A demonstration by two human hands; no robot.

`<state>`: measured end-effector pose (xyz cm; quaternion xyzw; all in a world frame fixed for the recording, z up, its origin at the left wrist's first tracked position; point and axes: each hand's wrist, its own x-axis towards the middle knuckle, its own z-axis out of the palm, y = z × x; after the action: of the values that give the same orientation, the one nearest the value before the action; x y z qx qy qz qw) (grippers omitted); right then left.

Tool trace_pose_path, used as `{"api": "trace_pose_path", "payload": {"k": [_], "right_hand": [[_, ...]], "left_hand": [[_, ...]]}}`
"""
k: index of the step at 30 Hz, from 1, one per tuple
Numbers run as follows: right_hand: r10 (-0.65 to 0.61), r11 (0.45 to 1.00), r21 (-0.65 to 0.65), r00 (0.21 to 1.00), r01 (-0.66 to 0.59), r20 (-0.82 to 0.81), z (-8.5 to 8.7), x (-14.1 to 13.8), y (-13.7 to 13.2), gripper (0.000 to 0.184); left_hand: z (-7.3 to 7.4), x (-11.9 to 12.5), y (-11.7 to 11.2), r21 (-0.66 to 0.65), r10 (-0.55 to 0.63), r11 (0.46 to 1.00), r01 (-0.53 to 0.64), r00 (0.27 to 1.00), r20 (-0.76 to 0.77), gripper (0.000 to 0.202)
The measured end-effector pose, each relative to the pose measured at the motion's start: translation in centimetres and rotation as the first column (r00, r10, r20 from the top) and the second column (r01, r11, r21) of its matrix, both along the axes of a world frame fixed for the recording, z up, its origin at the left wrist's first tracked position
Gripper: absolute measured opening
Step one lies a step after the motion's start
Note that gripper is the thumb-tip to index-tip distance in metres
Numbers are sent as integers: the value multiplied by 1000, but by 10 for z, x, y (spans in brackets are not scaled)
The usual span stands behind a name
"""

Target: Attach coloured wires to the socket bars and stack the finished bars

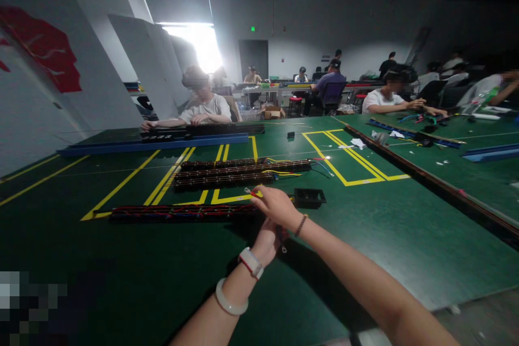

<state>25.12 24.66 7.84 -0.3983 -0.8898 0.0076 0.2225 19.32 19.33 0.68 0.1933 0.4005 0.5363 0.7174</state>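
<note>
A long black rail (182, 213) with red and blue wires along it lies across the table in front of me. At its right end my right hand (281, 208) is closed on a red wire (254, 193), whose ring terminal sticks out past the fingertips. Below and partly behind it, my left hand (267, 240) is closed; its fingers are mostly hidden, so I cannot make out what they hold. Beside the left hand hangs a wire end with a ring terminal (284, 250). Just right of my hands sits a black rectangular frame (310, 198).
Several similar wired black rails (227, 175) lie beyond my hands on the green table (162, 265), marked with yellow tape. A long dark rail (438, 186) runs along the right. Across the table sit a person (206, 105) at left and another person (389, 98) at right.
</note>
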Motion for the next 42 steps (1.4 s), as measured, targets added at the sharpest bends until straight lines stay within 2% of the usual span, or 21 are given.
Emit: {"api": "trace_pose_path", "payload": {"k": [1, 3, 5, 8, 11, 14, 16, 18, 22, 24, 26, 28, 30, 33, 37, 39, 42], "right_hand": [[-5, 999, 50, 996, 10, -87, -5, 13, 2, 36], [-17, 989, 140, 989, 38, -148, -22, 37, 6, 32], [46, 983, 182, 993, -26, -109, -43, 54, 10, 29], [145, 977, 166, 988, -134, -56, -71, 66, 15, 32], [162, 979, 135, 986, -154, -47, -81, 66, 19, 34], [159, 981, 123, 986, -152, -43, -79, 64, 21, 31], [163, 980, 121, 986, -156, -44, -76, 64, 22, 31], [169, 980, 118, 985, -162, -44, -75, 66, 22, 32], [169, 980, 112, 985, -164, -42, -75, 67, 21, 33], [170, 980, 111, 984, -164, -45, -75, 67, 21, 33], [173, 980, 110, 984, -167, -49, -75, 67, 21, 34], [175, 980, 107, 983, -168, -52, -76, 67, 21, 33], [175, 980, 102, 983, -170, -49, -76, 67, 21, 32], [178, 980, 96, 982, -172, -59, -74, 67, 21, 32], [148, 987, 96, 969, -131, -197, -64, 69, 8, 32], [83, 996, 62, 945, -67, -316, -58, 74, -14, 28], [-34, 999, -48, 892, 14, -450, -58, 88, -71, 21]], "left_hand": [[2, 1, -1, -2, 31, 1000, -31, 999, -16, 10], [6, 2, -3, -21, 76, 997, -77, 996, -37, 9], [10, 2, -6, -36, 83, 996, -87, 992, -91, 10], [15, -1, -9, -14, 107, 994, -112, 975, -195, 8], [15, -9, -10, 38, 72, 997, -63, 951, -301, 4], [13, -20, -9, 80, -44, 993, 86, 903, -427, 10], [12, -30, -6, 82, -118, 978, 191, 835, -537, 16], [14, -39, -1, 55, -184, 955, 290, 733, -655, 24], [24, -58, 8, -73, -327, 864, 499, 446, -833, 34], [30, -65, 12, -116, -359, 811, 574, 331, -873, 37], [35, -71, 14, -146, -368, 777, 613, 254, -894, 40], [37, -75, 16, -164, -378, 756, 634, 218, -900, 42], [36, -77, 17, -163, -400, 741, 652, 232, -887, 44], [28, -78, 16, -101, -425, 739, 666, 345, -837, 47], [13, -78, 12, 10, -346, 817, 577, 502, -793, 46], [7, -77, 8, 50, -278, 854, 518, 534, -798, 45], [4, -74, 1, 111, -178, 883, 456, 544, -820, 42]]}}
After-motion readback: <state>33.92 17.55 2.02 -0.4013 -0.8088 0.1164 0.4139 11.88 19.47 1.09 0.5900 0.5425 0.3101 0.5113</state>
